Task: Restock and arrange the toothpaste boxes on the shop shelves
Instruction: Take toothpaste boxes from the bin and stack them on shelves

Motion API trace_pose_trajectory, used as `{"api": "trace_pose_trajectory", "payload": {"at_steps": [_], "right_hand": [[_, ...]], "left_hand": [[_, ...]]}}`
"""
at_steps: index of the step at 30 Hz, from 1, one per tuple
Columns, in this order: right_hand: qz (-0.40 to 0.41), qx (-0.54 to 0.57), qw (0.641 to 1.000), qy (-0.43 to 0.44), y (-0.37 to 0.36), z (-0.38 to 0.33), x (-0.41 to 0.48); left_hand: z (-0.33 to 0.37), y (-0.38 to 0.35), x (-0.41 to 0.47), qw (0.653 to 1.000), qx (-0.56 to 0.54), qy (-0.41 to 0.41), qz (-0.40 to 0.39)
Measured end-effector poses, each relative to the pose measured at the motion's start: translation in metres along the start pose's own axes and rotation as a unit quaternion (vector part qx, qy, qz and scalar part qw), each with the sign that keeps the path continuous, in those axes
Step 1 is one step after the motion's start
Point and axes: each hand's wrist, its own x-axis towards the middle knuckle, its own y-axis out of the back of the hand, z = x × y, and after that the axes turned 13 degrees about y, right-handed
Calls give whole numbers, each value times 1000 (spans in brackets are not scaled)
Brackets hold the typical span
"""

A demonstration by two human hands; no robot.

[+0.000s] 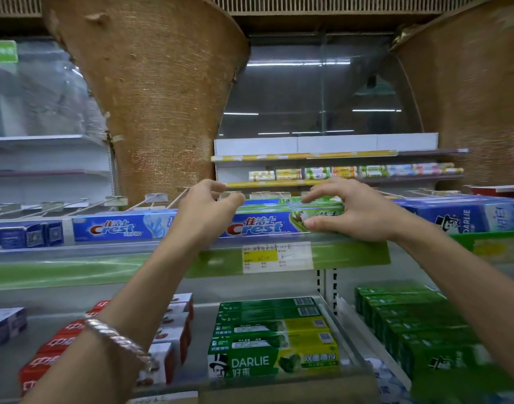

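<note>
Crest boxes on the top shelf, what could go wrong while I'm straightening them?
1. The Crest box your right hand pinches sits at the shelf's front edge; it could slip off onto the Darlie boxes below.
2. The green price strip under that hand looks tilted; leaning on it may knock it loose.

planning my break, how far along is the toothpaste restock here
Done: Darlie boxes on the lower shelf sit in a neat stack. In hand: the right hand grips a Crest box on the top shelf, left hand at its other end. Left: probably squaring that row.
</note>
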Motion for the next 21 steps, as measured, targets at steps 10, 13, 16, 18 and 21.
{"api": "trace_pose_trajectory", "payload": {"at_steps": [10,13,16,18,21], "right_hand": [[59,278,908,-308,3,4,29],[60,311,895,-313,-1,5,33],[53,309,896,-315,0,4,33],[49,316,892,-320,5,5,30],[62,322,889,-319,8,8,29]], "left_hand": [[21,-7,27,976,-83,193,-64],[23,-11,30,961,-118,235,-87],[27,-13,24,951,-132,256,-109],[27,-13,24,948,-144,259,-116],[28,-12,29,949,-148,257,-109]]}}
